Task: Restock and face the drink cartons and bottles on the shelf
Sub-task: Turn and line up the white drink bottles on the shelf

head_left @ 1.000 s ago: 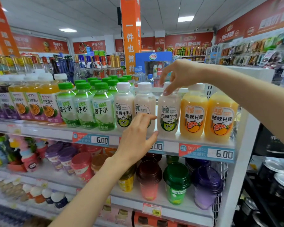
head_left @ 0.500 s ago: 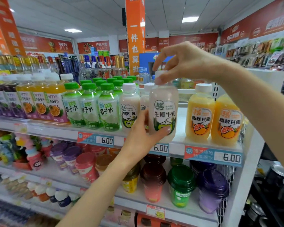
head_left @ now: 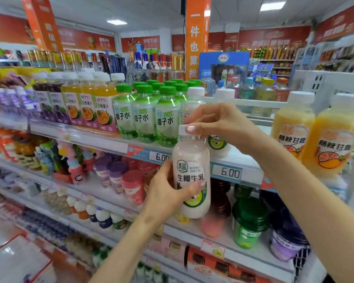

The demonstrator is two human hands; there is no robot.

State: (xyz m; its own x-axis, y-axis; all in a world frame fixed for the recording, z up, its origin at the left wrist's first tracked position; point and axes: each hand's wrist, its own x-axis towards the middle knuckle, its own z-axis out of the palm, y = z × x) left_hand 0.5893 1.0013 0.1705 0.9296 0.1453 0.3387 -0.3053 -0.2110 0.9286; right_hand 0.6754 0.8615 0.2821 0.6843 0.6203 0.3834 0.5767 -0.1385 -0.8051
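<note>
1. Out in front of the top shelf's edge, clear of the boards, a coconut milk bottle (head_left: 191, 176) stands roughly upright in the air with its label facing the camera. Its body overlaps the price rail (head_left: 102, 142) and its base hangs level with the shelf below.
2. The left hand (head_left: 164, 193) grips the bottle's lower half. It is curled round the left side, with one digit lying across the front of the label.
3. The right hand (head_left: 219, 123) comes down from above and pinches the white cap (head_left: 184, 130) between thumb and fingertips. The other fingers are bent over the top.
4. Just behind the right hand, a second milk bottle (head_left: 218, 142) stands on the top shelf (head_left: 241, 156). Its body is mostly hidden by the wrist.
5. To the left of that gap stand green-capped coconut water bottles (head_left: 167, 119), several rows deep. Further left stand passion fruit juice bottles (head_left: 102, 108).
6. To the right, two orange drink bottles (head_left: 333, 139) stand side by side at the shelf's end, just beyond the right forearm.
7. A price tag (head_left: 227, 172) reading 6.00 shows on the rail right beside the held bottle.
8. On the shelf below sit lidded cups, among them a pink-lidded cup (head_left: 132, 184), a green-lidded cup (head_left: 249, 221) and a purple cup (head_left: 286, 240).
</note>
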